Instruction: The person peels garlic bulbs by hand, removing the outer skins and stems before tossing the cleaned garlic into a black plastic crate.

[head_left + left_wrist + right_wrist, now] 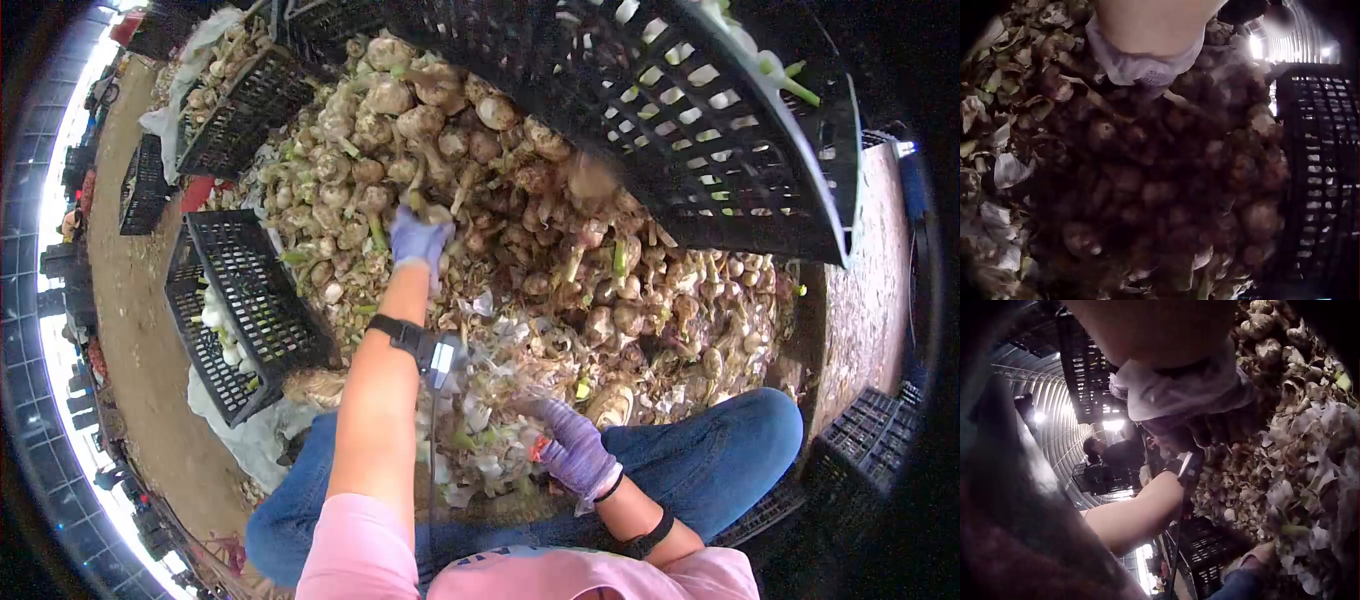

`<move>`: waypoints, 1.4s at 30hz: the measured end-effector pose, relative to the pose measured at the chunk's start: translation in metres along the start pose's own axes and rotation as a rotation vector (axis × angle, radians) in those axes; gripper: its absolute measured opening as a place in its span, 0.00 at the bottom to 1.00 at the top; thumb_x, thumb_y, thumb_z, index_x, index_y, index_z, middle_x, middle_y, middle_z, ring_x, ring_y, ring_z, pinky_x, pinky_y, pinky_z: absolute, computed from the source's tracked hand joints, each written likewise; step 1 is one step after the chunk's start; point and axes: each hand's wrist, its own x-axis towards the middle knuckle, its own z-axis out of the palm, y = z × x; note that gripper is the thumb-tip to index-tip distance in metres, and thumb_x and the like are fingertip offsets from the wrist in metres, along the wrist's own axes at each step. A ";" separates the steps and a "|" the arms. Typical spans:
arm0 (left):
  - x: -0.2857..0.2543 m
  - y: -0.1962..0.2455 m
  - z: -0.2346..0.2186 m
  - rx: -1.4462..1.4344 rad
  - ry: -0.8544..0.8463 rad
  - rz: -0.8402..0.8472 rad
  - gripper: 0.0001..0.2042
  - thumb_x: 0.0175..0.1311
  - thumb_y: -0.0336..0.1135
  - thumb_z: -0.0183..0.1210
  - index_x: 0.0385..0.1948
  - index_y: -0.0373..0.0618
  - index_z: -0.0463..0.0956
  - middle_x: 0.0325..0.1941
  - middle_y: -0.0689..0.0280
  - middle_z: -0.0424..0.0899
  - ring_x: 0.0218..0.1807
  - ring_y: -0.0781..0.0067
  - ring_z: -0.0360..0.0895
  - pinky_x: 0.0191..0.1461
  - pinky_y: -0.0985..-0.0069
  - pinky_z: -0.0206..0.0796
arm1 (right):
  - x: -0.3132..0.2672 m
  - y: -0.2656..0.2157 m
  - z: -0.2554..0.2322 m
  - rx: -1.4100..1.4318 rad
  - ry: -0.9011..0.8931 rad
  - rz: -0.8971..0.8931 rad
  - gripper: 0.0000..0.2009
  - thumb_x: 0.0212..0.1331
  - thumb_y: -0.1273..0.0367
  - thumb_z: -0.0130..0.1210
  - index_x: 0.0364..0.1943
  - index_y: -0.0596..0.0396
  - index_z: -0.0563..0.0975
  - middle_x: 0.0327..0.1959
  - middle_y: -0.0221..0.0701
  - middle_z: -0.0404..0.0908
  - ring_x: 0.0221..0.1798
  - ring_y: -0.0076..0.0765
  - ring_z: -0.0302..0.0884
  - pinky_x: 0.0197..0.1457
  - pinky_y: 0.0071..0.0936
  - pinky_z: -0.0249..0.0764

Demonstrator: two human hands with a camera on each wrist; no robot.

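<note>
My left hand (420,242), in a purple glove, reaches into a big heap of garlic bulbs (390,95) with dry roots and stems. Its fingertips are at a stem and bulb, and I cannot tell whether they grip them. In the left wrist view only the glove cuff (1147,72) shows over the shadowed bulbs. My right hand (580,455), also gloved, is low over the lap, its curled fingers around a small orange-red item (540,448) that is mostly hidden. Loose garlic skins (490,420) lie beneath it. The right wrist view shows its dark fingers (1216,428).
A large black crate (700,130) rises over the heap at the right. Another crate (260,290) with white trimmed garlic (220,320) leans at the left. Bent knees in jeans (710,450) flank the skins, with a shoe (610,405) between. Another person (1116,453) appears in the background.
</note>
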 end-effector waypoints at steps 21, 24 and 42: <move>-0.393 0.035 -0.135 0.210 0.140 1.095 0.34 0.26 0.34 0.69 0.45 0.41 0.67 0.42 0.56 0.70 0.44 0.53 0.69 0.50 0.63 0.64 | -0.084 -0.077 0.055 0.537 0.182 -0.319 0.14 0.55 0.68 0.57 0.43 0.61 0.73 0.35 0.27 0.78 0.34 0.23 0.73 0.39 0.22 0.70; -0.406 0.031 -0.142 0.256 0.177 1.157 0.34 0.25 0.33 0.69 0.45 0.41 0.66 0.43 0.56 0.69 0.46 0.52 0.68 0.50 0.63 0.64 | -0.099 -0.089 0.056 0.302 0.203 -0.425 0.12 0.54 0.67 0.58 0.38 0.61 0.75 0.28 0.26 0.78 0.30 0.22 0.73 0.35 0.21 0.70; -0.405 0.000 -0.137 -0.977 -0.627 0.118 0.32 0.57 0.58 0.50 0.54 0.41 0.60 0.42 0.61 0.75 0.44 0.67 0.75 0.46 0.73 0.68 | -0.113 -0.074 0.040 0.447 -0.154 -0.282 0.17 0.56 0.66 0.53 0.49 0.57 0.70 0.34 0.24 0.75 0.34 0.18 0.70 0.38 0.18 0.70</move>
